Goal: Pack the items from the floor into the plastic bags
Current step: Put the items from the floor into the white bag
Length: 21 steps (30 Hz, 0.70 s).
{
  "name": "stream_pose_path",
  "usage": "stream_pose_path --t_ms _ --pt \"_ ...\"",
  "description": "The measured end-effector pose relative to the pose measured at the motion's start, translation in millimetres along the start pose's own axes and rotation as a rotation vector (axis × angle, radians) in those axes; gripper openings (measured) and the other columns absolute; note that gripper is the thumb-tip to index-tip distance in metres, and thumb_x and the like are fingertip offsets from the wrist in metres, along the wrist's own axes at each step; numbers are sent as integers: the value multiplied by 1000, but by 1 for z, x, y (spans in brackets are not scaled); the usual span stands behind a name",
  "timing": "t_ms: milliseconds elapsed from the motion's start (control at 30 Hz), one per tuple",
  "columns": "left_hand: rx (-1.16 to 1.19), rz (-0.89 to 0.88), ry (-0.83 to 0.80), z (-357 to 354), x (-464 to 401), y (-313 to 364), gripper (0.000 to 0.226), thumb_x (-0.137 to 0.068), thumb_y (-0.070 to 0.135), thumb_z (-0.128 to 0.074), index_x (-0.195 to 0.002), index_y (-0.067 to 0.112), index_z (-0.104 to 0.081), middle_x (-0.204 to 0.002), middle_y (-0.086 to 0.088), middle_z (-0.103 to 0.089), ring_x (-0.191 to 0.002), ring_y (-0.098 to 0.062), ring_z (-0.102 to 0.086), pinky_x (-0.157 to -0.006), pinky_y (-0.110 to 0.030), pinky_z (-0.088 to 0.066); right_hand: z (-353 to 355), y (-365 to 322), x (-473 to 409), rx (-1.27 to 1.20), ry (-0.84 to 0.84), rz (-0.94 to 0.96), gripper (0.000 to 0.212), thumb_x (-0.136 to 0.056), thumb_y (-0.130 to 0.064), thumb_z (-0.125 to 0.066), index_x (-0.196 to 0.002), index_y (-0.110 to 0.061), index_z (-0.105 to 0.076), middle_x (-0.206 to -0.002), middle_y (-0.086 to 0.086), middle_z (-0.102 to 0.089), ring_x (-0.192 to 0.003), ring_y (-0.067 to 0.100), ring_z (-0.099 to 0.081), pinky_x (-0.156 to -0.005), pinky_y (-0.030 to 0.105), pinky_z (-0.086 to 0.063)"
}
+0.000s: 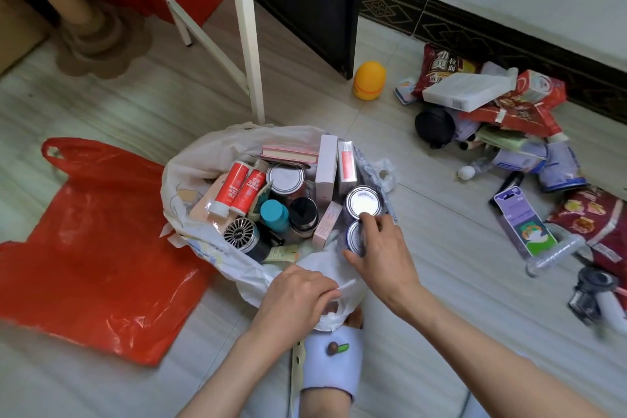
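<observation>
Seating a can in the white bag [190, 166]
Right hand [383, 248] grips can [354, 237]; left hand [295, 299] pinches bag rim. Next, likely: release, fetch from floor pile [509, 119].

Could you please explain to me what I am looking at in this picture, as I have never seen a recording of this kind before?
There is no machine here: a person wears a wide-angle camera on the head, so you look forward and down at their two bare hands. The single picture is that head view.

On the floor in the middle stands a white plastic bag, open and nearly full of cans, small boxes, red tubes and bottles. The left hand pinches the near edge of the bag. The right hand has its grip on a silver-topped can at the bag's right side, beside a second can.

A red plastic bag lies flat to the left. To the right, near the wall, a pile of items waits: snack packets, a white box, a yellow egg-shaped toy.
</observation>
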<state>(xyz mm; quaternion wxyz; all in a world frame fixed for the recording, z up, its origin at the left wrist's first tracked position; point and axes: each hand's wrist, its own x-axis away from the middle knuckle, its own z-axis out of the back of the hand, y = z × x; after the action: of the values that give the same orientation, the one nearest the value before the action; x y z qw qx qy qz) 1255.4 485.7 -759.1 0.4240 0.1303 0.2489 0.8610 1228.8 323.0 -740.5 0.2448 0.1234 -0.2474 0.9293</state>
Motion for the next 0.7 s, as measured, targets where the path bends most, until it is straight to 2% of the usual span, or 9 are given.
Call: stream_pose_path --t_ms 133,200,333,433,500,567,633,700 --pt "47 2 -61 2 5 2 30 -84 37 -46 -64 24 -62 -54 8 -57 -54 -10 -50 -63 -17 -33 -3 5 0 85 -43 79 53 -84 -29 -61 -129 -11 -40 -128 13 -43 -116 33 -43 -89 38 -41" --pt "75 47 -92 1 8 3 29 -84 38 -44 -65 25 -62 -55 7 -57 -54 -11 -51 -60 -15 -33 -4 11 2 56 -48 89 41 -85 -26 -59 -120 -6 -51 -131 15 -42 -116 34 -45 -90 39 -42" --pt "146 98 -126 1 11 3 28 -86 38 -43 -75 24 -65 -64 7 -62 -63 -14 -56 -64 -22 -41 -5 24 5 40 -58 134 24 -87 -16 -56 -105 -2 -62 -125 15 -49 -108 36 -51 -85 39 -46" --pt "184 57 59 20 5 3 21 -86 29 -50 -80 18 -68 -75 7 -67 -72 -10 -57 -69 -24 -44 2 26 1 -20 41 138 20 -87 -17 -56 -99 -3 -66 -109 14 -59 -100 34 -56 -79 37 -46" --pt "189 56 257 42 -9 -3 21 -87 23 -51 -85 11 -69 -82 5 -67 -78 -7 -57 -74 -17 -44 10 24 -10 -62 164 136 20 -87 -17 -56 -99 -5 -66 -101 15 -62 -95 35 -58 -77 37 -46" --pt "216 137 382 68 -32 -15 26 -88 25 -47 -94 10 -68 -91 7 -64 -86 -1 -55 -81 -9 -40 21 17 -30 -109 226 109 22 -90 -17 -53 -106 -7 -63 -105 13 -61 -100 31 -55 -81 35 -43" --pt "240 234 412 91 -64 -33 32 -89 32 -44 -104 14 -65 -99 9 -62 -92 1 -55 -84 -9 -39 32 9 -61 -183 234 69 25 -92 -18 -49 -112 -9 -60 -113 11 -59 -106 29 -51 -87 33 -37" --pt "176 260 375 104 -99 -58 30 -90 27 -47 -109 12 -64 -105 4 -62 -99 -7 -55 -88 -18 -39 38 1 -96 -205 192 28 30 -93 -19 -46 -119 -10 -57 -121 13 -56 -113 31 -48 -93 34 -35"
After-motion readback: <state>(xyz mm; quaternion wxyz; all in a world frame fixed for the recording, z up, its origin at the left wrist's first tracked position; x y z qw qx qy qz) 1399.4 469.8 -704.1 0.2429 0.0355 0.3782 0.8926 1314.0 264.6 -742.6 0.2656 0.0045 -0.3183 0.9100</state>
